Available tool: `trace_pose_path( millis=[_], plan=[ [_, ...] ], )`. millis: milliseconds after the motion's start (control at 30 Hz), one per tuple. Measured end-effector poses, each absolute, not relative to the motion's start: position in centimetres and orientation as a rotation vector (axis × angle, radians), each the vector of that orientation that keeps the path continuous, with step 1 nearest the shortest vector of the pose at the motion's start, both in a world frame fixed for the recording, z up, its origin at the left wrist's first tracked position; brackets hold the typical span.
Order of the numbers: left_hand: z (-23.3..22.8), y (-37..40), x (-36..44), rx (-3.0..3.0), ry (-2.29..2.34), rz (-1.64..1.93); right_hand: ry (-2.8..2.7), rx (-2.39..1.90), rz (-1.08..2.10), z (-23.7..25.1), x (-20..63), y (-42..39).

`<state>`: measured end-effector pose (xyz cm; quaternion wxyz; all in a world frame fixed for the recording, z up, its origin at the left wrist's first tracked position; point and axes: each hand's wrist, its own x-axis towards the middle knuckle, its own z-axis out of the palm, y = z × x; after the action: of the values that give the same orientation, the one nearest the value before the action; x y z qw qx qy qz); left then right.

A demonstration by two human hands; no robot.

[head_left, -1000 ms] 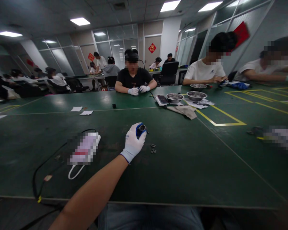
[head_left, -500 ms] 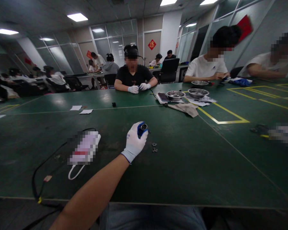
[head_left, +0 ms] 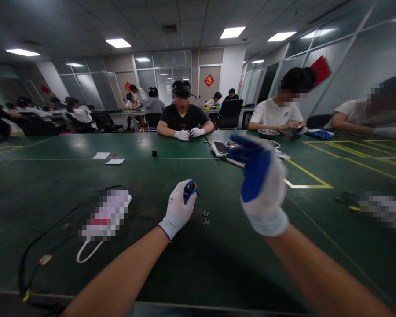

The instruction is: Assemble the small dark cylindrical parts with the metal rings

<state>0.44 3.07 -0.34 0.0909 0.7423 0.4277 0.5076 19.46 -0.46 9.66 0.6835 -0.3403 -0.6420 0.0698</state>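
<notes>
The left hand point(head_left: 178, 211) rests on the green table point(head_left: 251, 246), its fingers point(head_left: 188, 193) gripping a small round metal part point(head_left: 192, 187). Tiny nuts point(head_left: 205, 217) lie just right of them. The right hand point(head_left: 262, 185) hangs raised, fingers loosely curled and holding nothing, with bare table beneath.

Both hands wear white knit cloth gloves, the right hand point(head_left: 262, 185) with a matt blue coated palm. The left hand point(head_left: 178, 209) grips a shiny metal part point(head_left: 192, 187). The worktop point(head_left: 251, 246) is matt green, scuffed near that part.
</notes>
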Motion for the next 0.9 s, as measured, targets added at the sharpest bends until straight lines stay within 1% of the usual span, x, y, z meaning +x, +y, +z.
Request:
trace_pose_path(
  millis=[167,267,400,633,800,900],
  plan=[
    [-0.2,2.7,0.6,2.269,1.165,1.542,-1.552,-0.97,0.259,1.7,16.8,2.4],
    [-0.1,2.5,0.6,2.312,1.125,1.523,-1.615,-0.969,0.313,-1.2,16.5,3.0],
    [-0.3,2.3,0.9,2.29,1.151,1.53,-1.735,-0.915,0.349,-1.5,16.9,2.1],
    [-0.2,2.0,1.1,2.291,1.168,1.46,-1.782,-0.978,0.411,-1.5,17.4,1.9],
    [0.2,1.8,0.9,2.392,1.196,1.427,-1.823,-1.06,0.327,-1.6,17.3,2.2],
    [0.1,2.0,0.8,2.449,1.183,1.409,-1.854,-1.207,0.246,-1.2,17.6,2.1]
  ],
)
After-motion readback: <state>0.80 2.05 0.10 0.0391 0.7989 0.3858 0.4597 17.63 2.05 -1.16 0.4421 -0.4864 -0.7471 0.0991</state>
